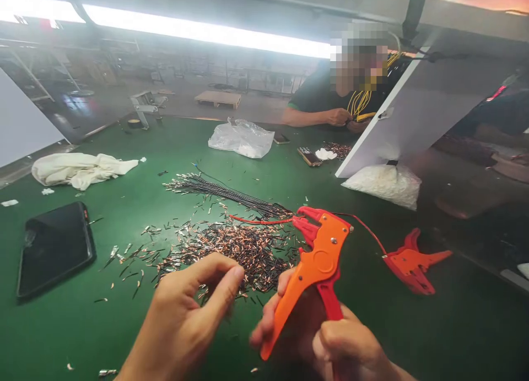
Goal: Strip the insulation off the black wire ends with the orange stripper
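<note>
Holding orange-red wire stripper in right grip, handles spanned probably for leverage, above counter, right of clippings pile, pinching left grip, can't tell on what, near-side of black wire bundle, likely laid lengthwise against tangling.

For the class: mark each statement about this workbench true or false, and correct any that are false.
1. The right hand grips an orange-and-red tool. True.
2. The left hand holds a second tool like it. False: that one lies on the green table, off to the right.
3. A pale cloth lies beyond the large black phone. True.
4. This phone stands upright on its edge. False: it lies flat.
5. The bundle of black wires lies beyond the pile of clippings. True.
6. That pile is entirely white. False: it is mostly black and copper-coloured.
</note>
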The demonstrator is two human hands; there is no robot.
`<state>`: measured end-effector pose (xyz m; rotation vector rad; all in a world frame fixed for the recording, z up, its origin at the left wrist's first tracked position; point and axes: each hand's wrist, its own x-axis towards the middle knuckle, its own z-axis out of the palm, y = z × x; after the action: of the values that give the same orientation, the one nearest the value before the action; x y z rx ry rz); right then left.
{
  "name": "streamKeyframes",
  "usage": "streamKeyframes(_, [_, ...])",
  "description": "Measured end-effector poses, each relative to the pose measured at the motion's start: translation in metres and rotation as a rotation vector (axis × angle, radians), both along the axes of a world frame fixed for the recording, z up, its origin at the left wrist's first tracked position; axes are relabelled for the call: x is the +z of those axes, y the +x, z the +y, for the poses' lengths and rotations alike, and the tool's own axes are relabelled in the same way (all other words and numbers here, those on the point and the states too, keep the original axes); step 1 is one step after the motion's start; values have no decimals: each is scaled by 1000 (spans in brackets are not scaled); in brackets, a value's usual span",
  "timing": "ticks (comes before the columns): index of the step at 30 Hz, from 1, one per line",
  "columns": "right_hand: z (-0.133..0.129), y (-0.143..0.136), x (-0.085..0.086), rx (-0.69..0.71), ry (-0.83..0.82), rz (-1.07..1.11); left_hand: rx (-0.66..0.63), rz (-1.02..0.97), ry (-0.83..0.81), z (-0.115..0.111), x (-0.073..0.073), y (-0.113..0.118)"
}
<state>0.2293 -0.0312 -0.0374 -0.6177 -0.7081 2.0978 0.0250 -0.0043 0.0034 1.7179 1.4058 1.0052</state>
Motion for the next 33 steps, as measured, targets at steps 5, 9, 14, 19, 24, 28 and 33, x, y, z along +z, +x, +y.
streamKeyframes(5, [-8, -8, -12, -15, 136, 68, 98, 94, 74, -14, 15, 9])
streamKeyframes(9, [-11, -11, -18, 34, 227, -55, 85, 22, -81, -21, 25, 23])
streamKeyframes(14, [-10, -10, -20, 65, 301, -131, 17, -42, -173, -25, 23, 30])
streamKeyframes(19, [-12, -14, -22, 70, 281, -99, -83, 73, 45, -31, 5, 32])
streamKeyframes(24, [-14, -16, -28, 46, 170, -131, -162, 116, 69, -31, 2, 34])
streamKeyframes(28, [-13, -14, -28, 94, 190, -241, -176, 81, -4, -29, 4, 36])
streamKeyframes(33, [-18, -14, -17, -35, 96, -312, -146, 118, -29, -31, 0, 37])
